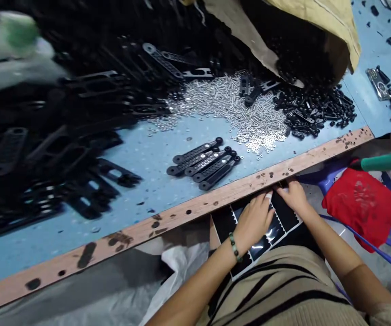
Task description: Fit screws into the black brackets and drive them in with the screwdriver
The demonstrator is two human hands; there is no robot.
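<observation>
A black sheet of adhesive pads (285, 212) with white scalloped edges lies across my lap, just under the table's front edge. My left hand (254, 221), with a green bead bracelet and a white wrap on one finger, lies on this sheet with its fingers stretched forward. At the sheet's far right corner, my right hand (292, 197) has its thumb and fingers closed on the edge; the fingertips are partly hidden by the table rim. On the table above my hands lies a row of several black slotted handle-like parts (204, 163).
The blue tabletop (158, 167) has a worn wooden front rim (188, 212). Piled on it are black plastic parts (90, 108), silver pins (236, 102) and small black pieces (321, 108) by a yellow sack (338, 27). A red cloth (361, 203) hangs at right.
</observation>
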